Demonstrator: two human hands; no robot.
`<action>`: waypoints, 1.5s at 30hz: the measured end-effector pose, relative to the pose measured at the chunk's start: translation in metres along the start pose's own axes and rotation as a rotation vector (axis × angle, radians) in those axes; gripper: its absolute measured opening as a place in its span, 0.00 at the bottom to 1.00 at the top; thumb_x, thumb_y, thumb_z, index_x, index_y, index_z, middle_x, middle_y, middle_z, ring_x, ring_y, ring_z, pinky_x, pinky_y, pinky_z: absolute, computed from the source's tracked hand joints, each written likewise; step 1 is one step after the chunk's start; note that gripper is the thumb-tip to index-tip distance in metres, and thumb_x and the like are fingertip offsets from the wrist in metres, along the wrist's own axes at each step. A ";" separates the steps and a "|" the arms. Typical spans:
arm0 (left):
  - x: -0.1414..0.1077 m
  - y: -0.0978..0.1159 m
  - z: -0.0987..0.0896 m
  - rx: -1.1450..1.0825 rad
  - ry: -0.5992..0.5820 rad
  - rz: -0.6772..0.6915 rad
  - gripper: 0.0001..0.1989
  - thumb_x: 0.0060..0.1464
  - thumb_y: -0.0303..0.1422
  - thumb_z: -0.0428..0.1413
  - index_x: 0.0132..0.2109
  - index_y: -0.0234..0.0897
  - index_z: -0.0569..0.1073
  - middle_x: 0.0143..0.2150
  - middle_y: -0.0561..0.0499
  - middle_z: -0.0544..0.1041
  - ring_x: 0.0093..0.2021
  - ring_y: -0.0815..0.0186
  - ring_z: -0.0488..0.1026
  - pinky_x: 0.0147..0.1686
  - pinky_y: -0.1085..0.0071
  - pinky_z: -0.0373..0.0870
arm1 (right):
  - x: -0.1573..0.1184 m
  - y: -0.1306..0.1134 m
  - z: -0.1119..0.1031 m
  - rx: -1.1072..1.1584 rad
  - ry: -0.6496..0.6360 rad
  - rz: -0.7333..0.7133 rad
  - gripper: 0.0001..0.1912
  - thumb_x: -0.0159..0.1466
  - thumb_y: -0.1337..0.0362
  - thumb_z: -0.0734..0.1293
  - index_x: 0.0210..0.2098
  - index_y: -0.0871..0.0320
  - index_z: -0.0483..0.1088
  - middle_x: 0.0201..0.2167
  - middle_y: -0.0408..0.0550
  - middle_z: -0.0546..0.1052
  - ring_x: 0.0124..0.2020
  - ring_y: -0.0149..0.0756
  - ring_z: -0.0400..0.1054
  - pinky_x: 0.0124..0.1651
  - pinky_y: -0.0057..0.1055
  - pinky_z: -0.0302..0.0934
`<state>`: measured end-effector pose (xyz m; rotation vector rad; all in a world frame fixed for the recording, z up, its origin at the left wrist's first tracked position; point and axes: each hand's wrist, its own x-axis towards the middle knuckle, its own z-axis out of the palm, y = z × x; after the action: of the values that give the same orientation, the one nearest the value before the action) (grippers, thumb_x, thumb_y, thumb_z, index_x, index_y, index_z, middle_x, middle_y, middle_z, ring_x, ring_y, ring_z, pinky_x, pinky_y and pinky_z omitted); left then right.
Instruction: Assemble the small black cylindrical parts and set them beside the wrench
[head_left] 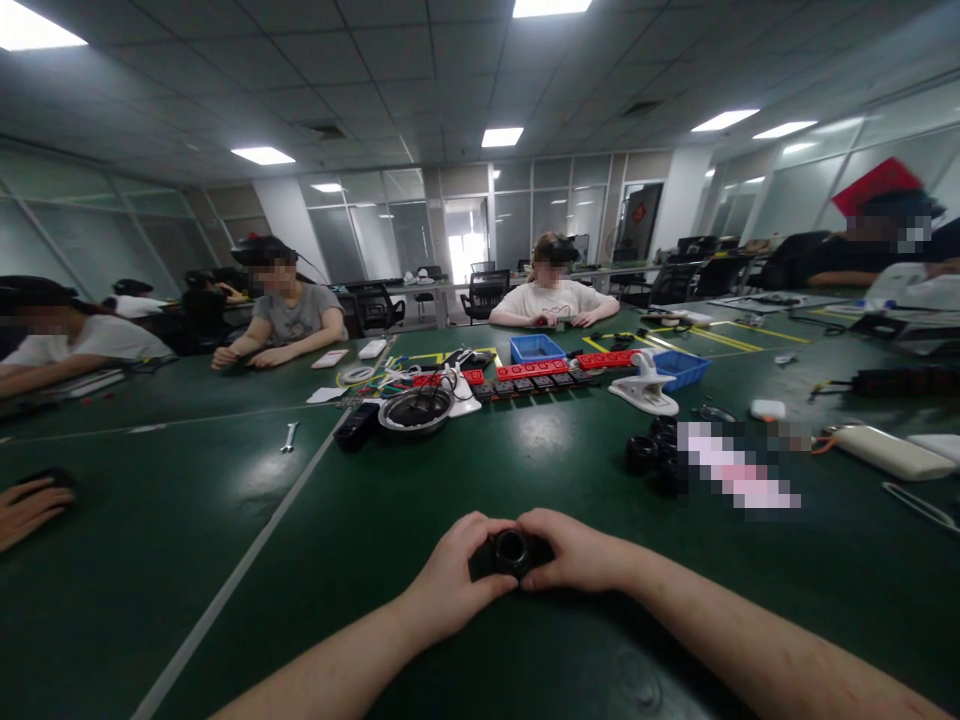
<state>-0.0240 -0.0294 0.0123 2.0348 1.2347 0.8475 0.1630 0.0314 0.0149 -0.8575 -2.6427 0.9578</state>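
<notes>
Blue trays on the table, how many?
2: one blue tray just behind the row of red blocks, another blue tray partly behind the white clip. Others could be hidden.

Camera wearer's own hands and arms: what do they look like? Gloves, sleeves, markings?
Left hand and right hand are both ungloved, with no rings or wristwear visible. Left forearm and right forearm are bare as far as the frame shows; no sleeve, cable or strap in view. Fine marks are too blurred to tell.
</notes>
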 end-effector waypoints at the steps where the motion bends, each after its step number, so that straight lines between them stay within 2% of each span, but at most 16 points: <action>1: 0.000 0.001 0.002 0.002 0.008 -0.010 0.20 0.42 0.28 0.59 0.46 0.42 0.68 0.40 0.51 0.69 0.42 0.63 0.66 0.41 0.68 0.63 | 0.001 -0.001 0.001 -0.008 0.007 0.024 0.18 0.47 0.60 0.70 0.35 0.60 0.66 0.32 0.43 0.70 0.31 0.31 0.63 0.29 0.24 0.54; 3: -0.001 0.001 0.006 0.016 0.057 -0.048 0.20 0.41 0.28 0.59 0.45 0.41 0.68 0.39 0.51 0.69 0.41 0.62 0.66 0.41 0.67 0.64 | 0.002 -0.004 0.006 -0.112 0.067 0.070 0.20 0.45 0.54 0.71 0.33 0.60 0.65 0.30 0.43 0.70 0.29 0.32 0.63 0.28 0.25 0.52; 7: -0.001 -0.003 0.013 0.047 0.172 -0.105 0.18 0.41 0.28 0.59 0.43 0.40 0.68 0.39 0.50 0.69 0.41 0.61 0.66 0.42 0.64 0.63 | 0.007 -0.015 0.018 -0.435 0.230 0.114 0.21 0.47 0.48 0.67 0.29 0.60 0.65 0.27 0.47 0.71 0.29 0.38 0.64 0.34 0.32 0.52; 10: 0.000 -0.006 0.013 0.042 0.161 -0.096 0.18 0.42 0.28 0.58 0.44 0.40 0.68 0.40 0.50 0.69 0.42 0.60 0.66 0.42 0.63 0.63 | 0.008 -0.017 0.023 -0.493 0.258 0.121 0.23 0.47 0.46 0.66 0.30 0.61 0.66 0.28 0.49 0.72 0.31 0.40 0.65 0.37 0.35 0.52; 13: 0.001 -0.006 0.009 0.030 0.108 -0.063 0.19 0.44 0.29 0.57 0.46 0.41 0.67 0.42 0.49 0.69 0.43 0.60 0.66 0.44 0.63 0.63 | 0.006 -0.013 0.021 -0.416 0.255 0.086 0.28 0.45 0.44 0.67 0.35 0.61 0.66 0.32 0.50 0.71 0.34 0.42 0.64 0.38 0.36 0.53; 15: 0.001 -0.005 0.006 0.031 0.072 -0.033 0.20 0.45 0.31 0.56 0.48 0.42 0.66 0.44 0.49 0.68 0.45 0.60 0.65 0.45 0.63 0.62 | 0.002 -0.009 0.016 -0.320 0.198 0.047 0.29 0.45 0.45 0.68 0.38 0.60 0.66 0.35 0.49 0.71 0.36 0.41 0.63 0.39 0.35 0.54; 19: -0.001 -0.007 0.004 0.064 0.010 0.011 0.24 0.46 0.34 0.56 0.52 0.44 0.62 0.50 0.47 0.65 0.50 0.58 0.61 0.50 0.61 0.59 | -0.005 -0.003 0.002 -0.091 0.123 -0.037 0.28 0.50 0.48 0.66 0.45 0.57 0.63 0.39 0.48 0.70 0.39 0.39 0.63 0.40 0.33 0.56; 22: -0.002 -0.011 0.006 0.142 0.053 -0.034 0.35 0.42 0.36 0.59 0.57 0.44 0.55 0.55 0.46 0.59 0.55 0.56 0.56 0.53 0.58 0.54 | -0.007 -0.007 -0.003 -0.010 0.257 -0.027 0.30 0.53 0.49 0.64 0.51 0.58 0.58 0.41 0.50 0.68 0.40 0.38 0.62 0.41 0.33 0.56; 23: -0.001 -0.012 0.007 0.179 0.074 -0.063 0.36 0.40 0.37 0.60 0.56 0.43 0.56 0.55 0.46 0.59 0.54 0.55 0.56 0.52 0.58 0.54 | -0.006 -0.010 -0.002 -0.032 0.307 -0.011 0.31 0.53 0.49 0.64 0.52 0.59 0.58 0.41 0.50 0.68 0.40 0.38 0.62 0.41 0.34 0.56; 26: 0.002 -0.012 0.009 0.289 0.069 -0.128 0.25 0.36 0.40 0.61 0.44 0.39 0.67 0.43 0.47 0.68 0.45 0.55 0.63 0.45 0.59 0.60 | -0.003 -0.022 0.003 -0.191 0.348 0.006 0.34 0.49 0.47 0.66 0.49 0.59 0.61 0.36 0.50 0.70 0.38 0.40 0.62 0.41 0.36 0.54; 29: 0.005 -0.008 0.009 0.346 0.049 -0.140 0.14 0.40 0.39 0.59 0.35 0.38 0.69 0.34 0.49 0.70 0.38 0.58 0.66 0.39 0.62 0.62 | 0.001 -0.029 0.009 -0.270 0.335 -0.016 0.23 0.48 0.50 0.68 0.39 0.58 0.67 0.32 0.48 0.70 0.36 0.40 0.63 0.40 0.36 0.54; 31: 0.005 -0.005 0.009 0.355 0.064 -0.144 0.14 0.40 0.39 0.59 0.35 0.38 0.69 0.34 0.50 0.70 0.38 0.59 0.66 0.38 0.63 0.61 | 0.002 -0.027 0.010 -0.181 0.417 -0.030 0.18 0.51 0.55 0.67 0.38 0.58 0.66 0.33 0.46 0.70 0.36 0.38 0.62 0.40 0.34 0.55; 35: 0.003 -0.004 0.008 0.374 0.083 -0.175 0.17 0.39 0.42 0.59 0.36 0.39 0.69 0.36 0.50 0.70 0.39 0.58 0.66 0.39 0.63 0.60 | 0.003 -0.010 0.009 0.147 0.600 -0.030 0.16 0.52 0.66 0.64 0.39 0.58 0.58 0.34 0.45 0.67 0.34 0.32 0.62 0.38 0.30 0.57; 39: 0.005 -0.013 0.001 0.461 0.142 -0.235 0.19 0.42 0.45 0.57 0.39 0.39 0.68 0.38 0.49 0.70 0.41 0.58 0.66 0.41 0.63 0.60 | 0.008 0.008 0.016 0.286 0.523 -0.012 0.21 0.48 0.72 0.64 0.41 0.58 0.56 0.37 0.46 0.65 0.38 0.33 0.62 0.40 0.30 0.58; 42: 0.011 -0.028 -0.014 0.581 0.195 -0.303 0.21 0.43 0.47 0.54 0.42 0.39 0.68 0.40 0.48 0.70 0.42 0.58 0.66 0.41 0.64 0.60 | 0.008 0.012 0.022 0.200 0.432 0.017 0.22 0.47 0.71 0.65 0.41 0.58 0.58 0.39 0.47 0.65 0.41 0.36 0.61 0.45 0.33 0.57; 45: 0.016 -0.048 -0.039 0.732 0.260 -0.443 0.23 0.45 0.49 0.51 0.44 0.38 0.68 0.42 0.46 0.70 0.44 0.57 0.66 0.42 0.64 0.60 | 0.005 0.010 0.023 0.092 0.379 0.038 0.22 0.48 0.68 0.67 0.43 0.57 0.60 0.40 0.48 0.66 0.44 0.37 0.60 0.47 0.36 0.55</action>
<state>-0.0733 0.0102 0.0035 2.0571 2.2947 0.4839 0.1547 0.0287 -0.0092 -0.9624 -2.2532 0.8224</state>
